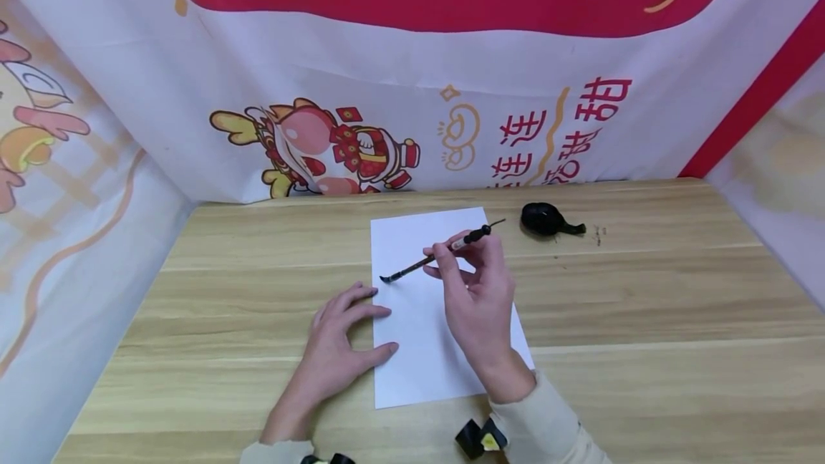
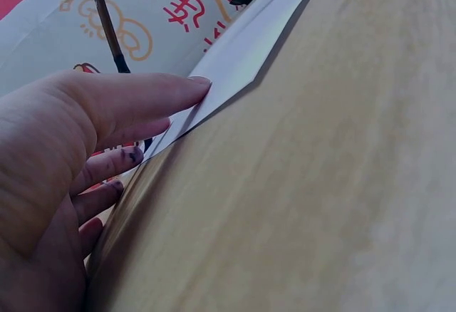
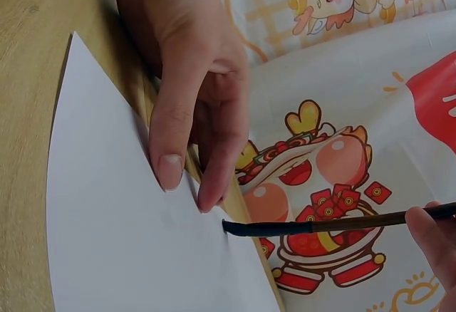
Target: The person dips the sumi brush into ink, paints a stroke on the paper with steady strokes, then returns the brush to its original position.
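A white sheet of paper (image 1: 419,371) lies on the wooden table. My right hand (image 1: 480,299) pinches an ink brush (image 1: 412,267) by its dark handle, above the sheet. The brush's black, wet-looking tip (image 3: 263,229) is at the paper's upper left; whether it touches, I cannot tell. My left hand (image 1: 338,342) rests at the sheet's left edge with fingers spread, the thumb (image 2: 189,87) and fingertips on or by the paper. Dark stains mark some fingertips of that hand in the left wrist view. The sheet bears no visible strokes.
Right of the paper's top sits a black rounded object (image 1: 543,219) with a narrow neck, and small dark marks (image 1: 599,235) are on the table (image 1: 644,292) beside it. A printed white and red cloth (image 1: 387,56) hangs along the table's back edge.
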`<act>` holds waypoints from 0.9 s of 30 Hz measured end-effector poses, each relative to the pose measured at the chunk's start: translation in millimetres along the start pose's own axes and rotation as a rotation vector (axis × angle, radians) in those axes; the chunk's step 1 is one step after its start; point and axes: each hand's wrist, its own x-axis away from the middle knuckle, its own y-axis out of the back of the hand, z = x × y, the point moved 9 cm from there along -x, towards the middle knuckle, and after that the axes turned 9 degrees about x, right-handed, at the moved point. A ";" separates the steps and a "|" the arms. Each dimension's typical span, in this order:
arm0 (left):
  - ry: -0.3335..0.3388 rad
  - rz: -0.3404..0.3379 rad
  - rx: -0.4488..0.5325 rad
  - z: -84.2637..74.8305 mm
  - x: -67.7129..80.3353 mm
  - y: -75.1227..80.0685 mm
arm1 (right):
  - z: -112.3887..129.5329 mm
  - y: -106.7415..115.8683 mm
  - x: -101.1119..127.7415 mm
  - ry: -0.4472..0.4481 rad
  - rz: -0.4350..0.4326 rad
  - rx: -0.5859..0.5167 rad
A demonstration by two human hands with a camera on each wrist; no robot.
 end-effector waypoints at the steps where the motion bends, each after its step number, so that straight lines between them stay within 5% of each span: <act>1: -0.003 -0.001 0.001 -0.3 -0.1 0.0 | 0.0 0.0 0.1 0.002 0.002 0.007; 27: -0.003 -0.004 -0.001 -1.8 -0.5 -0.1 | 0.4 -1.5 -0.2 0.033 0.033 0.084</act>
